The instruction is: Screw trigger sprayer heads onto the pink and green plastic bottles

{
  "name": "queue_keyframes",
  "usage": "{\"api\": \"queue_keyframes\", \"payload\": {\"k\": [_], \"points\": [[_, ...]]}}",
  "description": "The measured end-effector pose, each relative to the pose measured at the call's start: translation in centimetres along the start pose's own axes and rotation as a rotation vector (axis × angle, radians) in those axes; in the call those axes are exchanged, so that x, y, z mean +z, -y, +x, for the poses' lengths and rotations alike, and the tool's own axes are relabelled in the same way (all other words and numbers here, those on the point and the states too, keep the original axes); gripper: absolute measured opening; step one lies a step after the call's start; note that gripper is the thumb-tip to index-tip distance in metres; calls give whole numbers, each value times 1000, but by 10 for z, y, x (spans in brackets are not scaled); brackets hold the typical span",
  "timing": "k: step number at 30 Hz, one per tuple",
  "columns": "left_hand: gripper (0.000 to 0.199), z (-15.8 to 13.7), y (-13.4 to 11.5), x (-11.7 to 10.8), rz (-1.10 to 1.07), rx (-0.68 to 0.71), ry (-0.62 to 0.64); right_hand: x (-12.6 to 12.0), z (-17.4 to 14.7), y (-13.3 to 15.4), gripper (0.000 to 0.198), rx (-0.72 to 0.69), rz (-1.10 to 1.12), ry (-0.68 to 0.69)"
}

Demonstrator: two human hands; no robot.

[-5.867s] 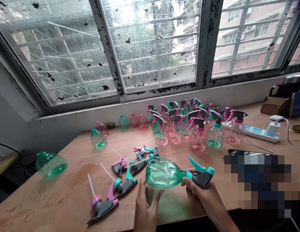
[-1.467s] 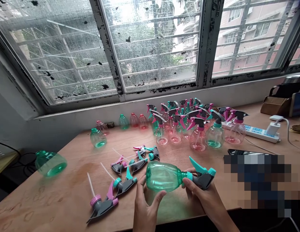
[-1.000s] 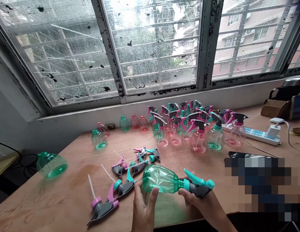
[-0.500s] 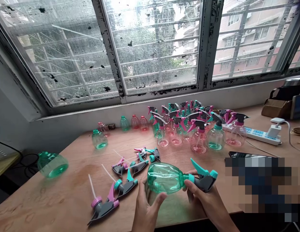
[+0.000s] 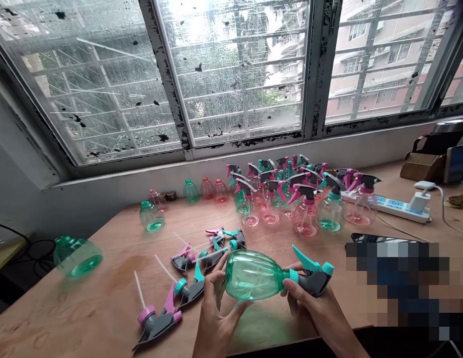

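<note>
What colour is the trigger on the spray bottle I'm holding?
The trigger is turquoise; the head view shows it best.

Grimy, barred, daylit windows point(image 5: 234, 79) in flaking grey frames point(image 5: 319, 74), above a plain wall point(image 5: 104, 193) and wooden table point(image 5: 100, 313).

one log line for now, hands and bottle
left hand: cupped at base of green bottle; right hand: holding its neck; bottle: sideways, trigger top on; table: loose trigger tops near left hand

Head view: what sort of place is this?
Probably an indoor workspace by a window: a wooden table, grouped spray bottles and loose spray heads suggest it.
</note>
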State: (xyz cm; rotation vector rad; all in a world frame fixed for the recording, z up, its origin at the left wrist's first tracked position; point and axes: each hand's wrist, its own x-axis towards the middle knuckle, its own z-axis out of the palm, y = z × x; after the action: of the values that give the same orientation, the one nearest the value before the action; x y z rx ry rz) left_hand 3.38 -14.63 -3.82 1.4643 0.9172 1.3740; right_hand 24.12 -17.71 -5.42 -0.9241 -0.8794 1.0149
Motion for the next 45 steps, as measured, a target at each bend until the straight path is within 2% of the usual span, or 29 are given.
{"api": "queue_keyframes", "payload": {"k": [2,6,10,13,15,18,19,21,24,26,28,32,35,38,40,45], "points": [[55,-3,3,2,-13,-36,-2,0,0,0,35,2,12,19],[80,-11,9,-4,125,-186,37,-2,-1,-1,34,22,22,39],[85,-13,8,-11,199,-235,33,-3,-2,-1,36,36,38,19],[85,-10,5,-10,108,-187,46,-2,-1,-1,35,18,2,34],[97,-9,4,-8,10,-155,74,-2,-1,-1,34,6,-13,31],[123,-9,7,-6,-75,-206,152,-3,-1,-1,34,5,3,11],[126,-9,9,-6,-70,-218,164,-3,-1,-1,34,7,2,7],[119,-10,13,-6,-24,-195,150,-2,-1,-1,35,11,-14,8],[96,-9,18,-6,65,-128,133,-1,-2,1,35,18,-49,17],[90,-7,16,-6,96,-100,139,-1,-3,3,35,29,-65,19],[91,-7,12,-7,114,-94,156,0,-3,4,37,42,-64,25],[116,-10,7,-12,60,-182,193,0,-3,4,38,70,-29,45],[108,-11,8,-17,57,-171,199,0,-4,4,37,62,-26,54],[98,-9,6,-16,98,-154,257,0,-4,4,36,41,-32,38],[98,-8,2,-12,119,-149,278,0,-3,4,36,37,-18,10],[104,-9,1,-6,67,-169,225,0,-2,4,39,39,-18,-2]]}}
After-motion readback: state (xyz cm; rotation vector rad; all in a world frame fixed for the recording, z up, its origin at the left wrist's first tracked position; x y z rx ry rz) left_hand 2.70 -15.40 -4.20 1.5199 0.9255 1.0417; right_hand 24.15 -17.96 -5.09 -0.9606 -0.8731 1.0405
